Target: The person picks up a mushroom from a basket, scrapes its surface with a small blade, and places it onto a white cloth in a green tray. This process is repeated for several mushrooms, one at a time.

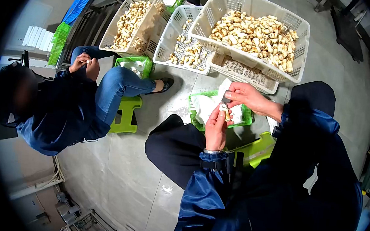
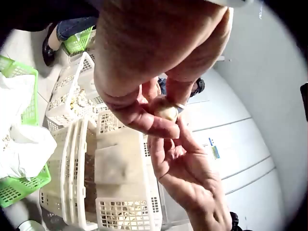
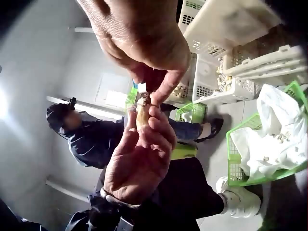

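In the head view the left hand (image 1: 216,129) pinches a small pale-brown mushroom (image 1: 225,111) between thumb and fingers, above a green basket lined with white plastic. The right hand (image 1: 249,98) grips a small dark-handled blade (image 1: 226,97) against the mushroom's upper end. Seen from the right wrist, the mushroom (image 3: 143,115) stands upright in the left hand's fingertips (image 3: 155,118), and the right hand (image 3: 144,43) holds the blade (image 3: 142,88) at its top. In the left wrist view the left hand (image 2: 154,57) partly covers the mushroom (image 2: 166,113); the right hand (image 2: 187,168) is below.
The green basket (image 1: 249,117) holds white plastic with small scraps. Beyond stand white crates (image 1: 303,51) of mushrooms and a half-filled crate (image 1: 162,48). At the left another person (image 1: 63,114) sits beside a green basket (image 1: 147,69). A green stool (image 1: 258,149) is near the knees.
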`<state>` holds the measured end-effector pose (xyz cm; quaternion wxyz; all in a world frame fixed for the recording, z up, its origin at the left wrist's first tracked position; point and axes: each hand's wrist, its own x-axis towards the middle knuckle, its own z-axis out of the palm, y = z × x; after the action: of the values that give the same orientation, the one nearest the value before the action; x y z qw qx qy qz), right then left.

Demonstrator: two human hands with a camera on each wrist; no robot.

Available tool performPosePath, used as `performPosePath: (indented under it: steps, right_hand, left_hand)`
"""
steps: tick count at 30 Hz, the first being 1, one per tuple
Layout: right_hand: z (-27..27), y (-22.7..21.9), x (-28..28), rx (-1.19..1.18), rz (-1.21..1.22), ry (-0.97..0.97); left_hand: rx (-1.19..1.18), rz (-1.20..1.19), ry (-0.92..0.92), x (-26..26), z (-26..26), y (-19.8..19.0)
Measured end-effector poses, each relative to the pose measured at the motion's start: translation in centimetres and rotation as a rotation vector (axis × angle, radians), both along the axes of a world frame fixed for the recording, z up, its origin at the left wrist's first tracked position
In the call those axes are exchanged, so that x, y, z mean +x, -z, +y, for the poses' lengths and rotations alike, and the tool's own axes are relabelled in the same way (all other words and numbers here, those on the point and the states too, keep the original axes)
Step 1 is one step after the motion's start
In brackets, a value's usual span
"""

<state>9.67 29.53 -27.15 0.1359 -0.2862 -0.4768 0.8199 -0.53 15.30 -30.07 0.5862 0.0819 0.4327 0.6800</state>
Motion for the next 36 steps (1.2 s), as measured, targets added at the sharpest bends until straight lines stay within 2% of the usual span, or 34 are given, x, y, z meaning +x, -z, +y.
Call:
performPosePath:
  steps: [1, 4, 7, 9, 12, 14, 15, 18, 21, 22, 25, 26, 27, 30, 31, 34, 36]
  right_hand:
    - [0.1, 0.2, 0.0, 0.0, 0.002, -0.002]
    - [-0.3, 0.8, 0.0, 0.37, 0.023, -0.124]
    - [-0.3, 1.0, 0.1, 0.371, -0.028, -0.103]
    - [-0.2, 1.0, 0.0, 0.157, -0.02, -0.012]
    - [-0.4, 0.8, 0.0, 0.115, 0.033, 0.008]
    - [-0.6, 0.9, 0.1, 0.531, 0.009, -0.118]
    - [-0.5, 1.1, 0.1, 0.529, 0.009, -0.117]
    - [-0.3, 1.1, 0.0, 0.206, -0.03, -0.036]
    - [-0.4, 0.1, 0.2, 0.204, 0.034, -0.083]
    - [-0.5, 0.3, 0.1, 0.313, 0.017, -0.104]
    - [-0.5, 0.6, 0.1, 0.393, -0.052, -0.119]
    - [-0.6, 0.8, 0.1, 0.405, -0.027, -0.073]
    - [-0.6, 0.9, 0.1, 0.404, -0.028, -0.071]
    - [-0.5, 0.5, 0.1, 0.196, 0.023, -0.031]
    - [-0.6, 0.6, 0.1, 0.196, 0.022, -0.032]
    - [-1.0, 0.5, 0.0, 0.402, 0.005, -0.066]
    - [-0.8, 0.6, 0.0, 0.366, -0.023, -0.062]
  left_hand:
    - [-0.005, 0.013, 0.001, 0.0, 0.0, 0.0]
    - [-0.025, 0.05, -0.028, -0.1, -0.1, 0.0]
    - [-0.045, 0.089, -0.032, 0.1, -0.2, 0.2]
    - [-0.039, 0.092, -0.022, 0.1, -0.2, 0.2]
    - [-0.047, 0.107, -0.034, 0.1, 0.0, -0.1]
    - [-0.047, 0.099, -0.047, 0.1, -0.1, 0.0]
    - [-0.044, 0.105, -0.042, 0.1, -0.1, 0.1]
    - [-0.042, 0.099, -0.033, 0.2, -0.2, -0.2]
    - [-0.027, 0.079, -0.05, 0.2, -0.1, -0.2]
    - [-0.038, 0.089, -0.06, 0.2, -0.2, -0.1]
    - [-0.031, 0.123, -0.052, 0.2, -0.3, 0.2]
    - [-0.04, 0.148, -0.056, 0.3, -0.3, 0.2]
    - [-0.048, 0.173, -0.06, 0.3, -0.3, 0.1]
    - [-0.047, 0.156, -0.084, 0.3, -0.1, -0.1]
    - [-0.047, 0.156, -0.084, 0.2, -0.1, -0.1]
    - [-0.046, 0.148, -0.097, 0.3, -0.1, -0.1]
    - [-0.058, 0.149, -0.087, 0.3, -0.2, -0.3]
